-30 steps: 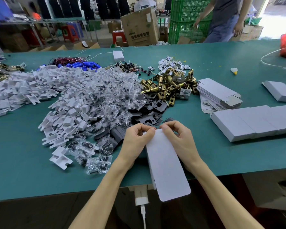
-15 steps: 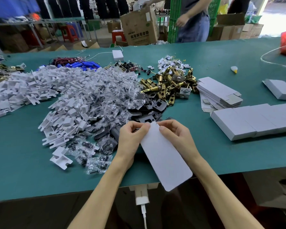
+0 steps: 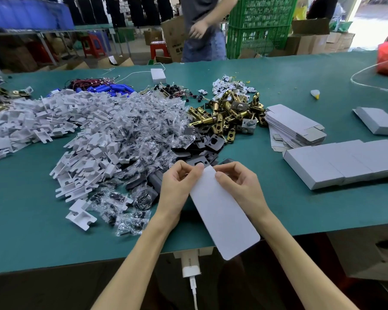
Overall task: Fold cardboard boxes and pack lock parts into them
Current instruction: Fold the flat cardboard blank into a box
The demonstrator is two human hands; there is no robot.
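Left hand (image 3: 177, 189) and right hand (image 3: 240, 186) both pinch the far end of the white box (image 3: 224, 215), fingers (image 3: 197, 170) curled on it. The box slants over the near edge of the green bench (image 3: 31, 231), lock parts (image 3: 229, 117) piled just beyond.

Latches (image 3: 227, 118) lie behind plates (image 3: 207, 143); flat blanks (image 3: 293, 126) right; folded boxes (image 3: 343, 163) nearer.

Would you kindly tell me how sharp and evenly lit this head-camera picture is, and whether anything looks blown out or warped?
Head view: the left hand, right hand and white cardboard box are sharp under soft, even light; the bright opening at top right is blown out; the far edge of the table bows from wide-angle distortion; the standing person's hand is motion-blurred.
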